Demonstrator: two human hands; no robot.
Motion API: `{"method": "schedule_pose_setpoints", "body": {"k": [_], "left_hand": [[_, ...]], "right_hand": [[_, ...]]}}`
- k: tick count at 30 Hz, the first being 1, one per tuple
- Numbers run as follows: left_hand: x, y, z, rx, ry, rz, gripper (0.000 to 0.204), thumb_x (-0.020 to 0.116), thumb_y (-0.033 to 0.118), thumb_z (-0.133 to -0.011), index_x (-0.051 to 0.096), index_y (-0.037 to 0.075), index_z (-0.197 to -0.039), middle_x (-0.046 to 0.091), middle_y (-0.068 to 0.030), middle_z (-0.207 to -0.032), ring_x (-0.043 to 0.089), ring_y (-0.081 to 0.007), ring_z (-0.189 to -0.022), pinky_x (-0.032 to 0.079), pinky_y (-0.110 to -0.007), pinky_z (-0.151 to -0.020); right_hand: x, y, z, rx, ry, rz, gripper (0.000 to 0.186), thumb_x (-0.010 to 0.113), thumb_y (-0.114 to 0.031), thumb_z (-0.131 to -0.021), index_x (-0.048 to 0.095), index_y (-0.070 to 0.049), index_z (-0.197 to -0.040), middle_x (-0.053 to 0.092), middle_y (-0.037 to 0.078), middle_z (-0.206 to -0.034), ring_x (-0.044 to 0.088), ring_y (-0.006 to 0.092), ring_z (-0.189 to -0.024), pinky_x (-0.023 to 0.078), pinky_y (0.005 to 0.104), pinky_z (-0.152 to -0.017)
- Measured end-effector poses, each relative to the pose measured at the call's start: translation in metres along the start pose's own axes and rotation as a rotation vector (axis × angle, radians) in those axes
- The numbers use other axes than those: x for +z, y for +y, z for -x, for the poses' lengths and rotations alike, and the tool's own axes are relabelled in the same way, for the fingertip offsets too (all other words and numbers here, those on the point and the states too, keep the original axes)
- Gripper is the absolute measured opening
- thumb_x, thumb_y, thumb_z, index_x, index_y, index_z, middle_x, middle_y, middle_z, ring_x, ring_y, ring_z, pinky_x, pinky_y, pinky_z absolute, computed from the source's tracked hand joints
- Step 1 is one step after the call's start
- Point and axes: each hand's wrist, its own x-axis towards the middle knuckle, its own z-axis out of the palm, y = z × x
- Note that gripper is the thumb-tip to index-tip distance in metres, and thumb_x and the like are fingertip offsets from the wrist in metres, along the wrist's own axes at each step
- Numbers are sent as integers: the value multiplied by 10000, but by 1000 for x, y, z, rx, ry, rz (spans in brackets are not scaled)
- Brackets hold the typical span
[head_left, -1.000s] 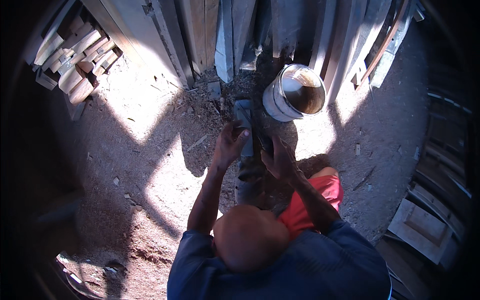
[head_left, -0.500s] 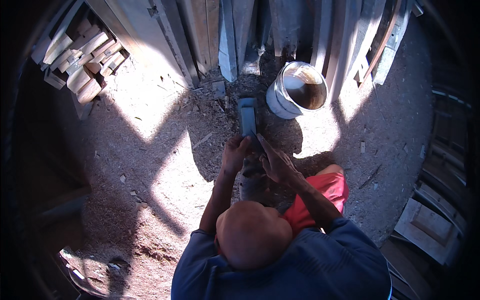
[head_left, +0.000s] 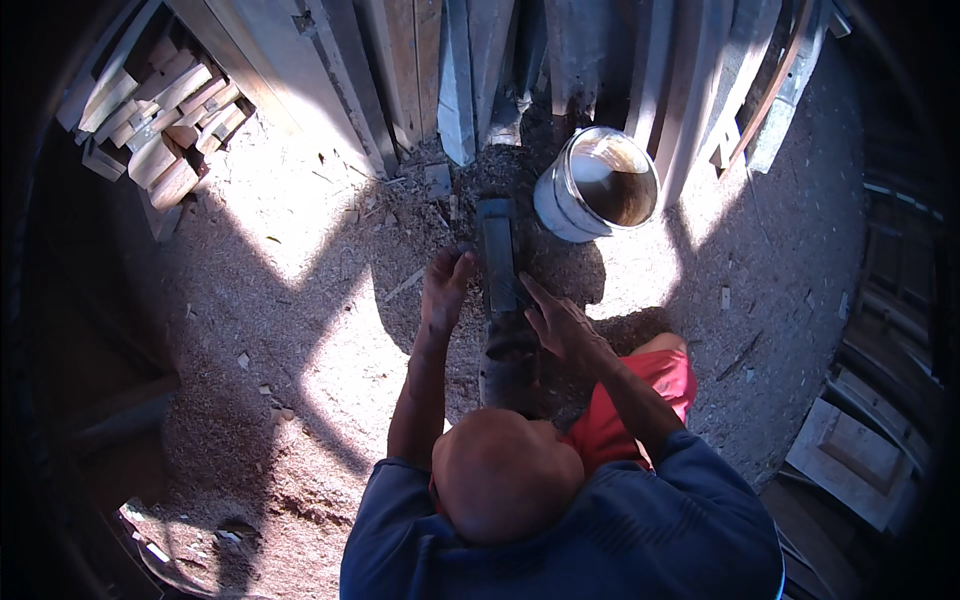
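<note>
A grey rectangular slab, like a sharpening stone [head_left: 498, 250], lies lengthwise in front of me on a narrow dark support. To its left is my left hand [head_left: 446, 288], raised off the slab with fingers curled and thumb against them. Whether a small thing is pinched there is too dark to make out. My right hand [head_left: 563, 324] is at the slab's right near side, index finger stretched toward its edge and thumb apart. I see nothing held in it. The slab's near end and the support below it sit in deep shadow, so details there are hidden.
A white bucket [head_left: 598, 185] with dark liquid stands just beyond the slab, to the right. Long boards [head_left: 455, 90] lean along the far side. Cut wood blocks [head_left: 165, 135] are piled far left. Shavings [head_left: 240, 300] cover the ground. A panelled wooden piece [head_left: 850, 460] lies at right.
Both hands were together over the slab's near end on a dark flat piece. My left hand has moved left and off it; my right hand has drawn slightly right and nearer. More of the slab shows.
</note>
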Motion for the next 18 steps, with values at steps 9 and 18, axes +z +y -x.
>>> {"method": "schedule_pose_setpoints", "body": {"k": [9, 18], "left_hand": [[51, 3, -26, 636, -235, -1111, 664, 613, 180, -946, 398, -95, -1511, 482, -330, -1509, 419, -496, -1456, 300, -579, -1231], [37, -22, -1, 673, -348, -1050, 760, 671, 237, -910, 382, -98, -1527, 459, -329, -1539, 400, -499, -1476, 293, -604, -1225]], "right_hand": [[20, 36, -99, -202, 366, -3, 678, 524, -123, -989, 330, -155, -1637, 610, 331, -1362, 638, 519, -1179, 524, 571, -998], [22, 15, -66, 83, 58, 204, 760, 610, -59, -891, 359, -55, -1608, 732, 276, -1083, 730, 450, -987, 595, 512, -850]]}}
